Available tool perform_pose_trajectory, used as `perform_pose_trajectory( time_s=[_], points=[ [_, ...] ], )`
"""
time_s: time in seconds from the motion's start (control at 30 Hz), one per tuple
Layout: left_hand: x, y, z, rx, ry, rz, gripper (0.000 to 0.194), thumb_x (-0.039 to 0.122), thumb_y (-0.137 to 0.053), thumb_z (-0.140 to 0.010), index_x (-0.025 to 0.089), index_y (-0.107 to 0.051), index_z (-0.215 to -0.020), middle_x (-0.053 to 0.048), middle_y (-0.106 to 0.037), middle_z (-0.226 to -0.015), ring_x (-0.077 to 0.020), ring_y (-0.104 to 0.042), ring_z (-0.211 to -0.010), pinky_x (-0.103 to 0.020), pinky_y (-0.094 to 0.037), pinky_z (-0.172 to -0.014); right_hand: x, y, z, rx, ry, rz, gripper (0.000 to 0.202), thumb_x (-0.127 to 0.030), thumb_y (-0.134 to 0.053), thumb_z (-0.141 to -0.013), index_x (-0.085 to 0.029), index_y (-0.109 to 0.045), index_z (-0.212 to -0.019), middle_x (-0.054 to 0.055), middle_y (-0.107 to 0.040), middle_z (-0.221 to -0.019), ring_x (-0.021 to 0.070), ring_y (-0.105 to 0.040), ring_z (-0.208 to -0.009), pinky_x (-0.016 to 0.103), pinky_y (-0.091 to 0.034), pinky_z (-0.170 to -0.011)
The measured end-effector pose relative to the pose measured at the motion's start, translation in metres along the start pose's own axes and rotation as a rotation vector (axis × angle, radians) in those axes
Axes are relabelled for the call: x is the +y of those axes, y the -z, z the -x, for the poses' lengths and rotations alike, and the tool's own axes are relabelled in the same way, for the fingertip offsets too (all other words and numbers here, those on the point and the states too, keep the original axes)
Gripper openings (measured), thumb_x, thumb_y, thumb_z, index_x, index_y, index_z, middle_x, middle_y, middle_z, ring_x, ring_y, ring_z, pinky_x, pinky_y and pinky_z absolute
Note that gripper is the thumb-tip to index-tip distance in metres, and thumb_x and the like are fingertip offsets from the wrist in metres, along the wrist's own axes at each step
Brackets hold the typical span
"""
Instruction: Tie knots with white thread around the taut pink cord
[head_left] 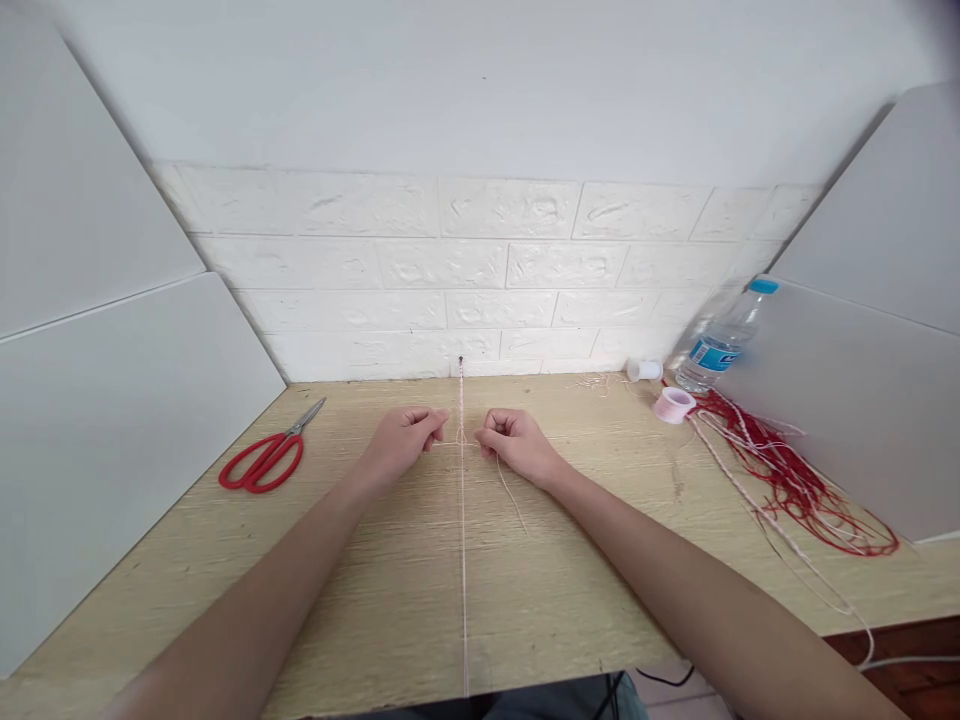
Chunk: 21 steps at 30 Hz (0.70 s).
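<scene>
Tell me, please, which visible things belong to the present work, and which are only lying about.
In use: left hand, right hand, thin thread they pinch, pale cord between them.

Apparently lying about: scissors, bottle, white spool, pink spool, red cords.

My L hand [405, 440] & R hand [521, 447] are bare, w/ 2 bare forearms [296, 570] that widen twd the elbows. At btm edge, a strip of dark grey-blue clothing [525, 704] shows at my lap, lighter nr its R end; fabric type unclear.
</scene>
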<state>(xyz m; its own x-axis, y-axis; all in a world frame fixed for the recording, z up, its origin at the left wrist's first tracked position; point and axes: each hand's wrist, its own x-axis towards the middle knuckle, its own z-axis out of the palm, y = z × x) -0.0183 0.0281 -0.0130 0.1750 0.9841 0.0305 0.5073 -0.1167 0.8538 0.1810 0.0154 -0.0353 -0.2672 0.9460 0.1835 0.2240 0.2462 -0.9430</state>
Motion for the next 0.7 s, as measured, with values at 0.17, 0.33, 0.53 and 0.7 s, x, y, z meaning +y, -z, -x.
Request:
perform_pose_trajectory(
  time_s=[0.17,0.33,0.53,0.7],
  points=[
    [0.0018,-0.0031,0.0037,0.011,-0.107,-0.211,0.039,0.052,-0.047,-0.079,0.018,-0.056,-0.063,0.003,-0.042,-0.055,-0.0118,-0.039,-0.053,-0.025,-0.028,-0.052,-0.0003,-0.0006,0.0021,0.011,0.044,0.124,0.015,-0.030,-0.054,-0.077,-0.019,-0.046,-0.070,-0.004,-0.048,-0.060,0.0099,-0.041,-0.053,0.022,-0.032,-0.050],
    [0.0042,-0.0055,0.0087,-0.087,-0.153,-0.310,0.040,0.051,-0.047,-0.079,0.018,-0.042,-0.056,0.003,-0.036,-0.055,-0.0114,-0.034,-0.053,-0.025,-0.024,-0.051,0.0027,-0.0026,0.0029,-0.016,0.074,0.276,0.012,-0.029,-0.054,-0.079,-0.019,-0.056,-0.086,-0.004,-0.051,-0.059,0.0106,-0.044,-0.053,0.022,-0.032,-0.049],
    [0.0018,-0.0062,0.0092,-0.125,-0.156,-0.357,0.039,0.049,-0.048,-0.078,0.019,-0.036,-0.056,0.003,-0.035,-0.055,-0.0113,-0.033,-0.052,-0.026,-0.022,-0.049,0.0047,-0.0033,0.0022,-0.051,0.110,0.403,0.015,-0.028,-0.053,-0.082,-0.017,-0.060,-0.075,0.000,-0.058,-0.063,0.0108,-0.049,-0.056,0.023,-0.033,-0.052],
    [0.0003,-0.0068,0.0083,-0.079,-0.162,-0.387,0.035,0.043,-0.046,-0.077,0.019,-0.032,-0.055,0.003,-0.033,-0.053,-0.0112,-0.033,-0.052,-0.026,-0.022,-0.050,0.0058,-0.0025,0.0014,-0.011,0.113,0.453,0.016,-0.027,-0.053,-0.082,-0.017,-0.057,-0.070,0.001,-0.059,-0.064,0.0111,-0.049,-0.057,0.023,-0.032,-0.053]
  ],
)
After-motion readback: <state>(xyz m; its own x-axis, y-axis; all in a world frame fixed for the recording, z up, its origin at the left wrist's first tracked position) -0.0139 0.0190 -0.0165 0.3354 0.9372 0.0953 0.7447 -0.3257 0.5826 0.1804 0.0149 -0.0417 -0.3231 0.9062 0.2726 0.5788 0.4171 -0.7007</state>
